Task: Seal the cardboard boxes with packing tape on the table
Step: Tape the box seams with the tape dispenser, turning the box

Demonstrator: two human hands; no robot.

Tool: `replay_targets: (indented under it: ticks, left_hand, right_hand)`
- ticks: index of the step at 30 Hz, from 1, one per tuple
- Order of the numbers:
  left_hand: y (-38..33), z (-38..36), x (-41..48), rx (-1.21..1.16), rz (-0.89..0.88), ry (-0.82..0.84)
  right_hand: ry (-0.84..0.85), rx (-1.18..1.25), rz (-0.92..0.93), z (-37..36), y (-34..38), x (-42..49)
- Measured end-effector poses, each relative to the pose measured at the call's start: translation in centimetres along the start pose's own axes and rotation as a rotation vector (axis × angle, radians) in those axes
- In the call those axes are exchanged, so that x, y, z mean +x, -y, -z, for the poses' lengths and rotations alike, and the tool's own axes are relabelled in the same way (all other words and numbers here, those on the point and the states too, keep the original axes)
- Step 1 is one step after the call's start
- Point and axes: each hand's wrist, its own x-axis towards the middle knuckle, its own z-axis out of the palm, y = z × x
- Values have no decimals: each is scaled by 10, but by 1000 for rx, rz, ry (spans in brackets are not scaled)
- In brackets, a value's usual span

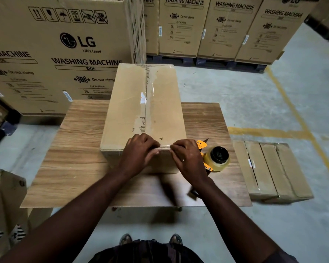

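Here left hand (139, 154) and right hand (188, 158), fingers curled, pinch tape (165, 147) onto box (125, 111) edge between them; risk: uneven rubbing may wrinkle it.

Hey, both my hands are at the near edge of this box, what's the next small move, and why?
Probably rub the tape end down over the box front. The seam strip already reaches the near edge, the left hand and right hand sit on it there, and the dispenser lies aside.
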Motion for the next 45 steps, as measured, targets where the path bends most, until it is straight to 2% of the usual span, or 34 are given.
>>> replay_targets:
  ticks: [5, 9, 13, 18, 25, 31, 37, 45]
  left_hand:
    - [5, 1, -10, 21, 2, 80]
    - [4, 4, -5, -84, 16, 68]
    - [7, 1, -4, -99, 17, 46]
    - [9, 8, -8, -108, 28, 106]
    - [32, 32, -25, 2, 102, -25]
    - [46, 39, -38, 11, 122, 45]
    - [40, 34, -29, -6, 178, -23]
    - [45, 40, -33, -33, 154, 54]
  right_hand:
    - [-6, -24, 22, 1, -2, -2]
    - [86, -20, 88, -9, 18, 7]
    - [56, 17, 38, -14, 20, 14]
    - [91, 29, 1, -13, 16, 6]
    - [131, 76, -101, -8, 21, 19]
    - [187, 4, -157, -9, 27, 19]
    - [195, -62, -173, -27, 47, 32]
    - [266, -58, -126, -25, 50, 26]
